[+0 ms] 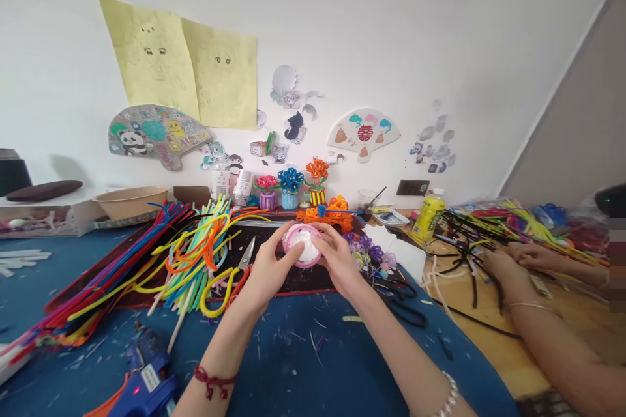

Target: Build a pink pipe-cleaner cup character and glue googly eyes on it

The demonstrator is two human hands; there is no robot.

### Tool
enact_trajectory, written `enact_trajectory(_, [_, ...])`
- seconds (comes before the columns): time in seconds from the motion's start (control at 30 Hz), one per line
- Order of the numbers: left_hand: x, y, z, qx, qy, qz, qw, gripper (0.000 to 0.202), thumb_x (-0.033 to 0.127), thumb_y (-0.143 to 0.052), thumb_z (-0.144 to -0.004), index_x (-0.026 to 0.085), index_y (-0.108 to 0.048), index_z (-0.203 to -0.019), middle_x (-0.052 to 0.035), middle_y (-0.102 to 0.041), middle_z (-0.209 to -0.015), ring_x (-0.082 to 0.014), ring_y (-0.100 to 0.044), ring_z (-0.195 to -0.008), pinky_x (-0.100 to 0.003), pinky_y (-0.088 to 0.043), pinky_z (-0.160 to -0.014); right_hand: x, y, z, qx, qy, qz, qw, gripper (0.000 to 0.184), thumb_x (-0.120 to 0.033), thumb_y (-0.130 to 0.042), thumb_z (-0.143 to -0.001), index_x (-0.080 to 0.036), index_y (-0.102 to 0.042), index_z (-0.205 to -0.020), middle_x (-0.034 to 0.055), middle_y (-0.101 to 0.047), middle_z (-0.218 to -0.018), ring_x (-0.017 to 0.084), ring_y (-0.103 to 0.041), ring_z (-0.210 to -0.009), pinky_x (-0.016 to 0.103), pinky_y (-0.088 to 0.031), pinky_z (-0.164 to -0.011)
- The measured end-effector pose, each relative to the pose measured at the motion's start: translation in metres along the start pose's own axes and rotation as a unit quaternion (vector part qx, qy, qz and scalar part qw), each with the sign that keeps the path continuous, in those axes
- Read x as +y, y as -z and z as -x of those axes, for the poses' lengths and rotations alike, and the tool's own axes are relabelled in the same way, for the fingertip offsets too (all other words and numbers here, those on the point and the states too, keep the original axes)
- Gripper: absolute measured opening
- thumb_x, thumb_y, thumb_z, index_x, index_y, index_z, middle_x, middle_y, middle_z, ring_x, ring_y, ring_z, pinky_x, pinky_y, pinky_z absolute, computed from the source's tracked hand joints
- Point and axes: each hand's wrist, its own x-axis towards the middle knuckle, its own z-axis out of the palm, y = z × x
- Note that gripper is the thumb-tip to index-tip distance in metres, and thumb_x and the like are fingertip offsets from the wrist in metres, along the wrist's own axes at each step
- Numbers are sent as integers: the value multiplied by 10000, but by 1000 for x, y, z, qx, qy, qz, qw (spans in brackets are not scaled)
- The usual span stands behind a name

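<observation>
- My left hand (267, 267) is closed around the near left side of the pink-rimmed round container (299, 260), with its thumb reaching across the top.
- My right hand (337, 262) grasps the container from the opposite side, with my fingers (317, 238) curled over the pink rim.
- The container sits between my hands, held above the black craft mat (303, 283), and is packed with a soft-looking white filling (307, 249). I cannot tell exactly what the filling is from this view.
- Holding from opposite sides seems the sound way to work here: even, gentle pressure from both hands should keep the rim steady and avoid crushing the white filling.
- Keeping my wrists low and my hands over the mat looks best, since that leaves the nearby tools clear of my grip.
- Just left of my left hand lie orange-handled scissors (243, 267), beside a heap of colored pipe cleaners (190, 260).
- To my right are purple pipe-cleaner flowers (369, 254) and black-handled scissors (403, 303).
- A blue hot glue gun (147, 381) rests near the front of the blue-covered counter (288, 365).
- Off to the right, a co-worker's hands (518, 264) work among dark pipe cleaners (472, 267), apart from mine.
</observation>
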Motion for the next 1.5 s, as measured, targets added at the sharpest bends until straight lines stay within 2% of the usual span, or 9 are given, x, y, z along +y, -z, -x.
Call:
enact_trajectory(0.2, [-6, -1, -3, -4, -14, -20, 1000, 605, 427, -628, -792, 123, -560, -1310, -136, -636, -1304, -275, -615, -1131, -409, -481, -974, 7, 2, -2, -2, 27, 7, 1000, 372, -470, -779, -713, -238, -629, -963, 4, -690, -804, 153, -600, -671, 229, -478, -575])
enact_trajectory(0.33, [-10, -3, -4, -2, -21, -35, 999, 599, 411, -633, -785, 116, -570, -1302, -154, -591, -1364, -293, -585, -1190, -424, -457, -1007, 8, 3, -2, 5, 39, 9, 999, 368, -466, -793, -699, -230, -625, -927, 6, -701, -806, 149, -601, -659, 225, -472, -577])
enact_trajectory(0.57, [-13, -3, -5, 10, -19, -45, 999, 572, 404, -628, -796, 135, -579, -1298, -145, -594, -1364, -300, -586, -1201, -422, -468, -996, 9, 3, -3, 0, 2, 4, 1000, 383, -485, -771, -719, -235, -620, -967, 6, -697, -820, 152, -602, -654, 236, -491, -562])
enact_trajectory(0.73, [-16, -3, -5, 22, -20, -46, 999, 553, 382, -659, -781, 163, -600, -1285, -128, -670, -1257, -296, -618, -1148, -421, -485, -964, 9, 1, -3, 9, 6, 7, 1000, 388, -486, -783, -706, -228, -619, -944, 6, -694, -812, 149, -610, -650, 233, -487, -564])
enact_trajectory(0.9, [-16, -3, -4, 23, -35, -36, 998, 457, 344, -685, -753, 189, -664, -1183, -96, -726, -1139, -274, -659, -1050, -394, -510, -912, 9, 0, -2, 15, 22, 20, 999, 384, -494, -783, -703, -230, -609, -920, -3, -684, -775, 148, -600, -636, 234, -469, -561])
enact_trajectory(1.03, [-14, -1, -5, 7, -40, -30, 999, 463, 338, -686, -733, 154, -665, -1157, -108, -733, -1099, -262, -678, -978, -376, -521, -874, 13, 2, -2, 19, 40, 38, 998, 369, -490, -777, -714, -230, -618, -923, 1, -679, -798, 156, -605, -700, 234, -465, -599])
enact_trajectory(1.13, [-17, 0, -7, 2, -36, -30, 999, 499, 404, -670, -753, 136, -647, -1173, -130, -719, -1132, -269, -674, -984, -374, -521, -857, 16, 2, -3, 23, 41, 47, 998, 371, -497, -763, -728, -229, -620, -941, 6, -676, -813, 160, -607, -712, 242, -469, -606])
enact_trajectory(1.37, [-26, -1, -10, 33, 0, -22, 999, 484, 470, -597, -805, 133, -647, -1148, -132, -726, -1087, -253, -673, -946, -350, -520, -816, 15, -2, 1, -6, 6, 36, 999, 371, -534, -734, -745, -229, -579, -889, 17, -680, -876, 171, -639, -754, 271, -521, -639])
enact_trajectory(1.5, [-21, 1, -8, 34, 17, 0, 999, 466, 475, -583, -815, 142, -663, -1131, -111, -738, -1061, -244, -674, -941, -334, -524, -806, 14, 2, 1, -42, 4, 45, 998, 438, -417, -824, -672, -247, -601, -1008, 21, -661, -1008, 186, -656, -875, 300, -548, -746])
